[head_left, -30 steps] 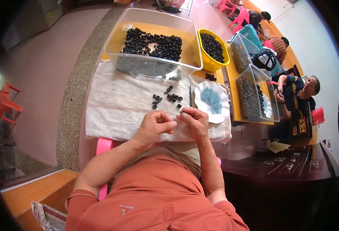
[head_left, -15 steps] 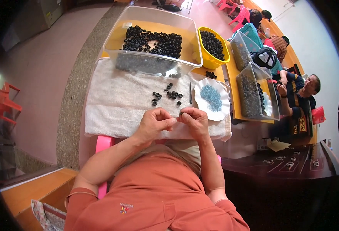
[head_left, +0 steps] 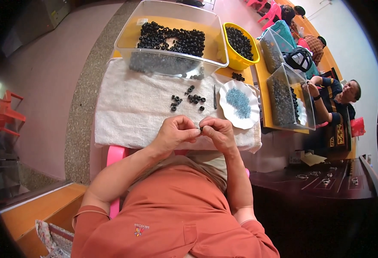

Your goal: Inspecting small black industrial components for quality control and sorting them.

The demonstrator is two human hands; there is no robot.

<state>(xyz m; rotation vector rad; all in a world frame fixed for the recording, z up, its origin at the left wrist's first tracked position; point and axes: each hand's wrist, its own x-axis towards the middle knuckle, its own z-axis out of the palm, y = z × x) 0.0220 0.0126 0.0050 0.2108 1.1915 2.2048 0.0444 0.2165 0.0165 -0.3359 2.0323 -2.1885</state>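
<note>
- At the left edge, a red chair (head_left: 4, 112).
- Beyond the white cloth (head_left: 133, 107) — a clear bin (head_left: 217, 47) of black pieces (head_left: 154, 38).
- Left hand (head_left: 177, 132): fingertips pinched together, their hold too small to tell.
- Small black piece (head_left: 201, 129) — clamped in the right hand (head_left: 220, 134), touching distance unclear.
- White plate (head_left: 227, 114) bearing blue beads (head_left: 238, 103).

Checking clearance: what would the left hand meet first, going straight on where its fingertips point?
Likely the small dark piece, shape and material unclear, at the tips of the right hand; depth is uncertain.
</note>
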